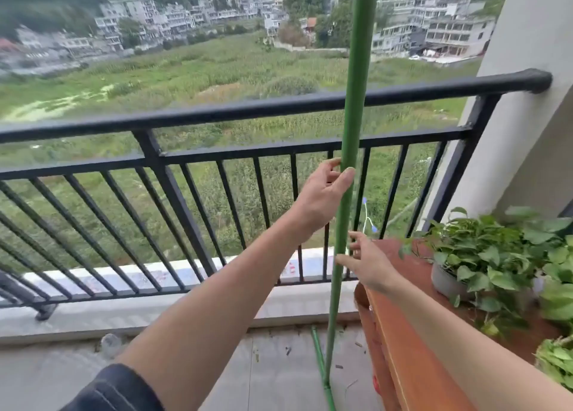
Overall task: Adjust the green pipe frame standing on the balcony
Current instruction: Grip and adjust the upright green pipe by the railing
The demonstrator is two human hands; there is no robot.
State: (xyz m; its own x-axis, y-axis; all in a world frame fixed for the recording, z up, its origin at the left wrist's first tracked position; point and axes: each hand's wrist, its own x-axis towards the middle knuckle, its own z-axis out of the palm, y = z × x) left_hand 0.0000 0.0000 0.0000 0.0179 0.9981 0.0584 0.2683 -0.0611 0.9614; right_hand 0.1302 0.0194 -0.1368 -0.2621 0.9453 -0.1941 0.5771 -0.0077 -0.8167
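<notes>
The green pipe frame shows as one tall upright pipe running from the top edge down to a joint on the floor, where a second green pipe lies along the tiles. My left hand is at the upright at mid height, fingers and thumb curled loosely around it. My right hand is lower down, fingers spread and touching the pipe from the right side without closing on it. The frame's top is cut off by the picture's edge.
A black metal railing runs just behind the pipe. To the right stands a red-brown wooden table with potted green plants, close to the pipe's base. A grey wall rises at far right. Small debris lies on the floor tiles.
</notes>
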